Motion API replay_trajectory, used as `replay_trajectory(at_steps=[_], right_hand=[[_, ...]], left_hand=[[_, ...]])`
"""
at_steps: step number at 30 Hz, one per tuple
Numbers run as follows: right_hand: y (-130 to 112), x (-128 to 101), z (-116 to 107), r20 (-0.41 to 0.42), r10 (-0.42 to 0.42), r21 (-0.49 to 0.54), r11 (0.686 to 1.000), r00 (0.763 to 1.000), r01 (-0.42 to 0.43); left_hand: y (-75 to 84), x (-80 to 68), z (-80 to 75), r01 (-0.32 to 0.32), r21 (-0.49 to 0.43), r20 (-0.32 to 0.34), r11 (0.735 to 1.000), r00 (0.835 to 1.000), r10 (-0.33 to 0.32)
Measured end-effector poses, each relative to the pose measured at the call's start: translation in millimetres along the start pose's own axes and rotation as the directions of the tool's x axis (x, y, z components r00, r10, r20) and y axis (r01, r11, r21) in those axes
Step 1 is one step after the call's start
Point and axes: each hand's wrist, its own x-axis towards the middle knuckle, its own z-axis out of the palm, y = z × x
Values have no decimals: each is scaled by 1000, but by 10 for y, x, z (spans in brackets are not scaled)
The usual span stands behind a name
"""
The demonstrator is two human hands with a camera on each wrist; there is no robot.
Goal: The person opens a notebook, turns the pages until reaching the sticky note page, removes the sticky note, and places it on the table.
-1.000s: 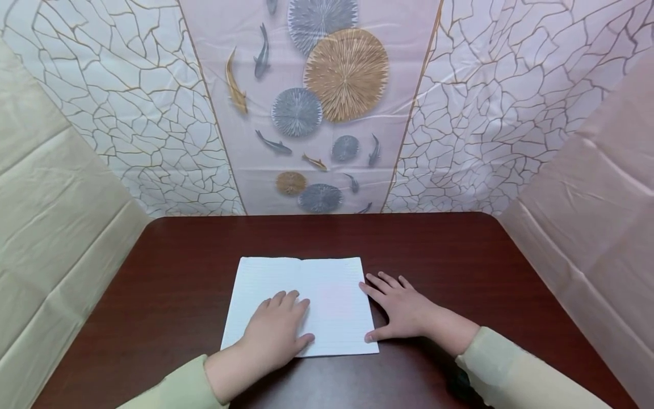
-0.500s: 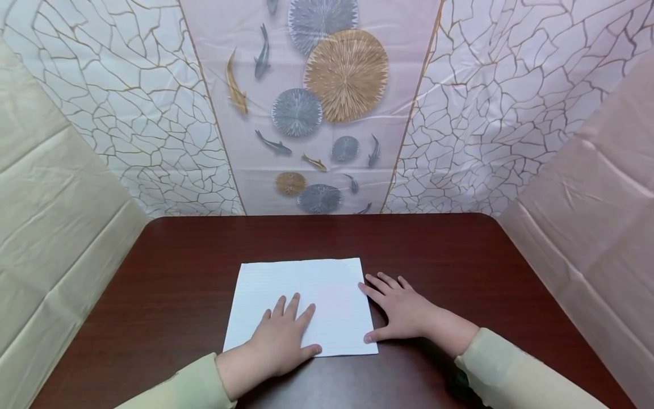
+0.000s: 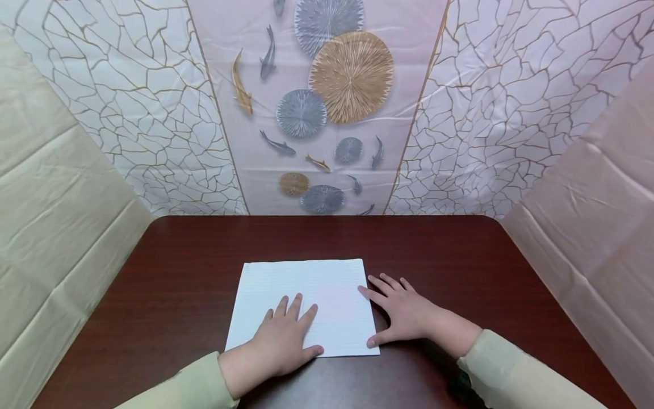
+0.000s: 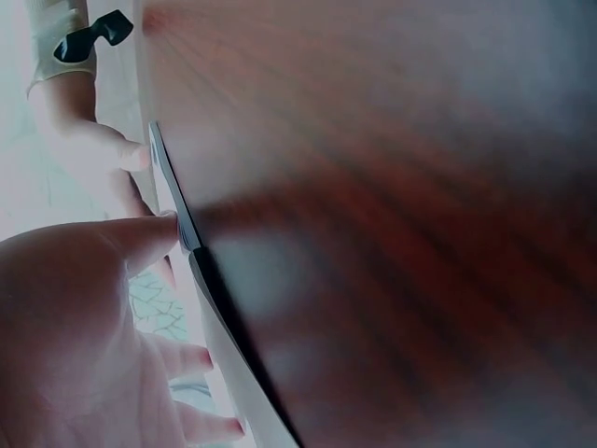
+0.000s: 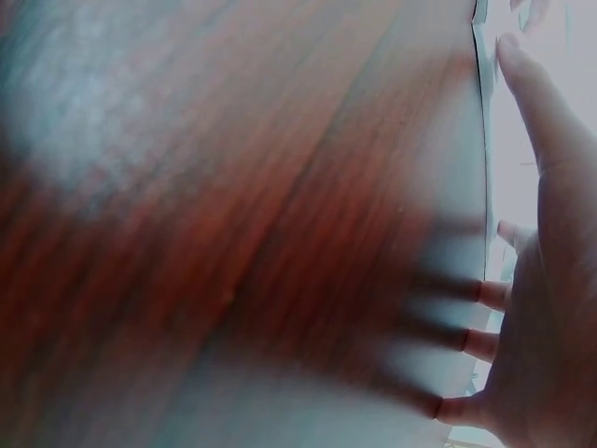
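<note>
An open notebook (image 3: 334, 284) with white lined pages lies flat on the table. My left hand (image 3: 281, 343) rests on it, fingers spread, the fingertips near its middle and the thumb by the front edge. At the notebook's right side is my right hand (image 3: 409, 312). Its thumb and index finger touch the page's right edge, while the other fingers reach onto the table. In the left wrist view the left hand (image 4: 75, 327) is seen from the palm side, its fingertips on the notebook's edge (image 4: 177, 201). The right wrist view has the right hand's (image 5: 550, 308) fingertips down on the tabletop.
The dark reddish-brown table (image 3: 194, 244) has rounded far corners. Behind it hangs a patterned cloth (image 3: 317, 165) with fish and round shapes. Plain beige cloth walls (image 3: 66, 244) flank both sides. A black object (image 4: 93, 37) sits at the right sleeve.
My left hand has slid slightly right and its fingers have spread and flattened on the notebook. The notebook's middle fold looks flatter than before. The right hand stays in place; the head view shifts slightly.
</note>
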Motion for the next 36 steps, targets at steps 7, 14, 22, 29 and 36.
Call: replay_trajectory(at_steps=[7, 14, 22, 29, 36], right_hand=[[6, -5, 12, 0, -8, -6, 1000, 1000, 8], [18, 8, 42, -12, 2, -16, 1000, 1000, -3], [8, 27, 58, -36, 5, -24, 1000, 999, -6], [0, 36, 65, -49, 7, -29, 1000, 999, -9], [-4, 45, 69, -52, 11, -24, 1000, 999, -12]], left_hand=[[7, 4, -1, 1, 13, -10, 1000, 1000, 0], [17, 8, -13, 2, 13, -10, 1000, 1000, -2], [3, 20, -13, 2, 6, 9, 1000, 1000, -2], [-1, 7, -2, 4, -14, -20, 1000, 1000, -5], [62, 3, 5, -7, 71, -75, 997, 997, 12]])
